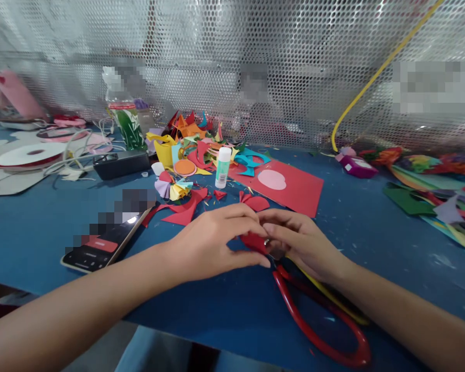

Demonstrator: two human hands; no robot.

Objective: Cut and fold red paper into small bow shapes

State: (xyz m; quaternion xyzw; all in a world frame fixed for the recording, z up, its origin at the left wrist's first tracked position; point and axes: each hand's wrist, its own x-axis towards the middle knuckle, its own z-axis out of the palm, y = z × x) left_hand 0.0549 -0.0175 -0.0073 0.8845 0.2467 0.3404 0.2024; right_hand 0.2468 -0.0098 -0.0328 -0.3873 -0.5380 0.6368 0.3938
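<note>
My left hand (217, 237) and my right hand (306, 237) meet near the front of the table. Between them is a small piece of red paper (254, 242); the fingers of both hands are closed about it, partly hiding it. Just below lies a pair of scissors (294, 305) with large red handles, its blades mostly hidden under my fingers. A yellow curved strip (333, 297) runs beneath my right wrist. Beyond the hands are folded red paper pieces (256, 202) and a red card (304, 194) with a pink paper oval (272, 180) on it.
A glue stick (222, 168) stands before a heap of paper scraps (194, 132). Left are a phone (112, 235), a black case (122, 164), a bottle (126, 116) and ribbon spools (33, 154). Right are a purple box (356, 166) and more coloured paper (408, 200). Perforated metal (294, 103) stands behind.
</note>
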